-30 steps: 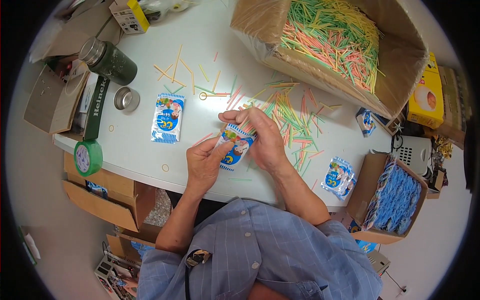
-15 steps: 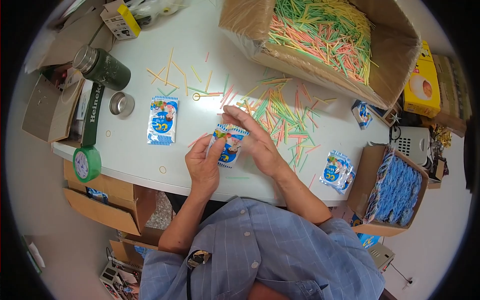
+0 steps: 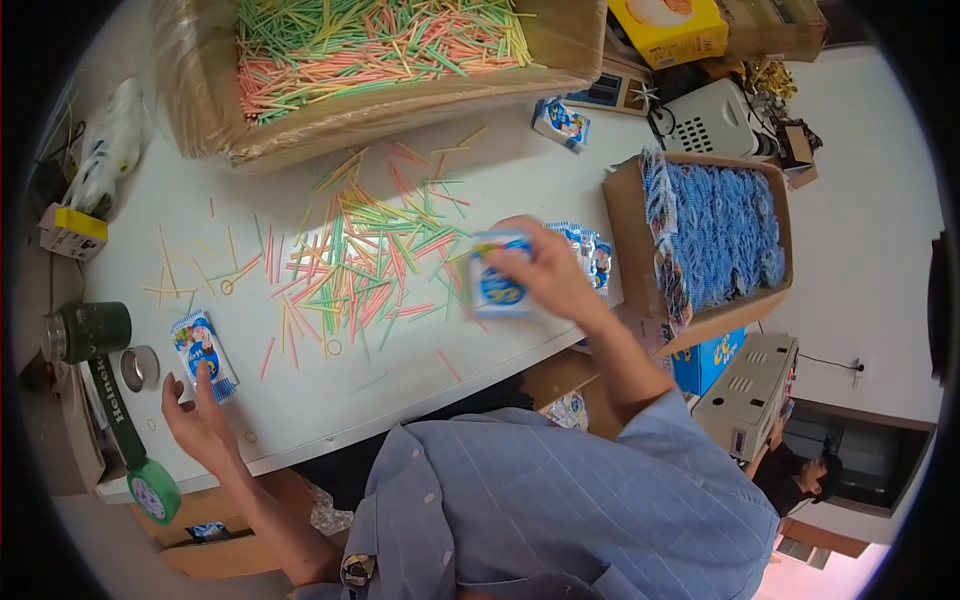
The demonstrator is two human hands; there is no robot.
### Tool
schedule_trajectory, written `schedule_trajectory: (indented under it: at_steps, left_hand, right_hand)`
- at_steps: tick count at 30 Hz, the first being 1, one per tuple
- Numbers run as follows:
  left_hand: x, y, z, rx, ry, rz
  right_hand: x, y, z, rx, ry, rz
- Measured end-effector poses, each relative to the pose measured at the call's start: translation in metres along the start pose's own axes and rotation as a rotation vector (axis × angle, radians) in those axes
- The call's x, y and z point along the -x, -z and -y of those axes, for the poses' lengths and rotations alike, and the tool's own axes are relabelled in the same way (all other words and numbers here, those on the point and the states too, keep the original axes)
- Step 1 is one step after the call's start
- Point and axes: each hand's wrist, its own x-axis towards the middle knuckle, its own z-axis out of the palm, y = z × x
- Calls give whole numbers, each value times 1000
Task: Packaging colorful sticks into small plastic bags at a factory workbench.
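Observation:
My right hand grips a small blue-and-white packet, slightly blurred, above the right side of the table. Just beyond that hand lie several similar packets, partly hidden by it. My left hand is open with its fingers apart at the left of the table. Its fingertips reach over the lower part of another packet; whether they touch it I cannot tell. Between my hands lies a loose pile of thin pink, green and yellow sticks.
A large plastic-lined carton full of coloured sticks stands at the back. To the right is a cardboard box of blue packets. A dark flask, metal cup and green tape roll line the left. Another person is far right.
My hands have parted: the right has carried the packet rightward, and the left has moved to the packet at the left. The view has turned toward the right.

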Motion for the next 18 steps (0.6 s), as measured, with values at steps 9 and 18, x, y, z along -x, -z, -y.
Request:
schedule_trajectory:
  at_steps: [9, 18]
  left_hand:
    - [2, -18, -11, -113, 44, 87]
    - [2, -31, 8, 234, 120, -71]
  right_hand:
    - [16, 25, -37, 777, -111, -282]
    - [12, 30, -26, 962, 285, -483]
